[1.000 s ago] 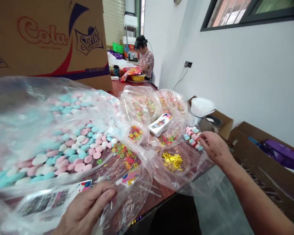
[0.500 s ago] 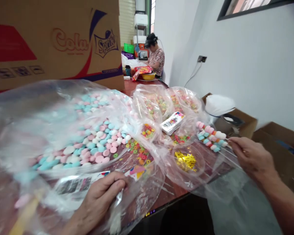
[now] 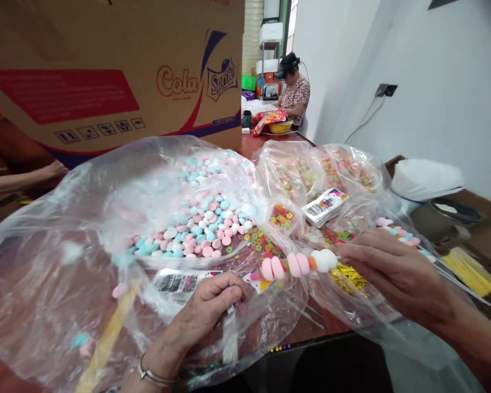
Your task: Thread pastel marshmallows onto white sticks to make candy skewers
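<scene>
while at red table [image 3: 327, 319], white wall [image 3: 442, 125] beyond, right hand [image 3: 393, 267] pinch-tight on candy skewer [image 3: 298, 265], left hand [image 3: 213, 300] fingers together

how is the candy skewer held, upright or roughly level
Roughly level: the candy skewer extends sideways from the right hand, its pink and white pieces strung in a nearly horizontal row.

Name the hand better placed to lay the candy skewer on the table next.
Probably the right hand: it already grips the candy skewer at the end beside the white pieces. The left hand is at the clear plastic, not visibly gripping the skewer.
</scene>
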`<move>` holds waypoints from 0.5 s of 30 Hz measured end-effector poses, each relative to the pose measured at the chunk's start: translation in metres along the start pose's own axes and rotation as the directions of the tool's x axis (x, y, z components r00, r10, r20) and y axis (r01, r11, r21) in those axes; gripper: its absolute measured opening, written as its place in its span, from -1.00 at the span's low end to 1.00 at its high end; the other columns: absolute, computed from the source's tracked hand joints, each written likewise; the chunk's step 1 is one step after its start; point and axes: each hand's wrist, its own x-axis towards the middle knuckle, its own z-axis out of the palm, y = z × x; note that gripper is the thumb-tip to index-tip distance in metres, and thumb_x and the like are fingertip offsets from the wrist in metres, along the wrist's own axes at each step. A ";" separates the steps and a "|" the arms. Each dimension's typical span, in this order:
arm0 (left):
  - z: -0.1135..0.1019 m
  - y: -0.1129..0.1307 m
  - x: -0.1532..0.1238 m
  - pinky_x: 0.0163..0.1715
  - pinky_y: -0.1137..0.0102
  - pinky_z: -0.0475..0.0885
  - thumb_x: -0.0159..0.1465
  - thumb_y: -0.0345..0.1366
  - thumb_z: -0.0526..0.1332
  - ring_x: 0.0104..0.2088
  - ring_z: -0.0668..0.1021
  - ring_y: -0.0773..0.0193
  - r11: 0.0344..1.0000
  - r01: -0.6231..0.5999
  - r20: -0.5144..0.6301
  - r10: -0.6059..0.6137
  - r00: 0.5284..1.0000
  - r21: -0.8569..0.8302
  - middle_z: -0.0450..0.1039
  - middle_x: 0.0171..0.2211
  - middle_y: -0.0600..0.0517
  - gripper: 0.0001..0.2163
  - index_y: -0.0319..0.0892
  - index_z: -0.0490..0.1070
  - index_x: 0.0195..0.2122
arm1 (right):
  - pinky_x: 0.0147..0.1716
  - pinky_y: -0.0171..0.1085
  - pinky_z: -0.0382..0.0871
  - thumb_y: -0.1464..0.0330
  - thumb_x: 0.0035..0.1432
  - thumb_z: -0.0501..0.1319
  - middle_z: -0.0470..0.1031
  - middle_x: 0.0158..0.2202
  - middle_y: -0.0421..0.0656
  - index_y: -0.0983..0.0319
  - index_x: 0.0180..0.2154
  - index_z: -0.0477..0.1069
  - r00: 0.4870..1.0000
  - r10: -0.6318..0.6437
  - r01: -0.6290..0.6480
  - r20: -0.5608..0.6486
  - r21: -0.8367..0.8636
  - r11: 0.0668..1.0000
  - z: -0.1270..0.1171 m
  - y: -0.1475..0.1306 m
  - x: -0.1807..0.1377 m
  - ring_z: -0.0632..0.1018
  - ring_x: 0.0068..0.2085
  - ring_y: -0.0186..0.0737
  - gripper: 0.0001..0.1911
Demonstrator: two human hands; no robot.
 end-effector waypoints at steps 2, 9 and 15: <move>-0.001 -0.002 0.000 -0.39 0.43 0.27 0.30 -0.16 0.20 -0.45 0.44 0.29 0.998 0.015 0.018 -0.014 1.000 -0.054 0.50 -0.52 0.04 -0.75 -0.21 0.48 -0.42 | -0.26 -0.20 0.29 0.37 0.32 0.10 0.52 -0.33 -0.17 0.13 -0.14 0.45 1.000 0.000 0.000 0.019 -0.019 1.000 0.002 0.002 0.000 0.49 -0.29 -0.22 -0.83; 0.000 -0.003 0.002 -0.47 0.44 0.25 0.22 0.00 0.25 -0.53 0.43 0.30 0.990 0.074 0.047 -0.069 0.997 -0.117 0.46 -0.57 0.04 -0.65 -0.22 0.43 -0.47 | -0.28 -0.17 0.28 0.33 0.34 0.05 0.55 -0.32 -0.15 0.12 -0.13 0.46 0.998 -0.038 0.041 0.040 -0.100 0.994 0.003 0.009 -0.001 0.51 -0.30 -0.21 -0.79; -0.001 -0.007 0.003 -0.60 0.48 0.07 0.19 0.04 0.27 -0.62 0.35 0.36 0.973 0.109 0.066 -0.097 0.993 -0.202 0.44 -0.63 0.05 -0.62 -0.22 0.39 -0.48 | -0.26 -0.18 0.27 0.35 0.34 0.05 0.54 -0.31 -0.16 0.11 -0.10 0.44 0.997 -0.079 0.080 0.017 -0.117 0.990 0.002 0.014 -0.002 0.51 -0.28 -0.20 -0.79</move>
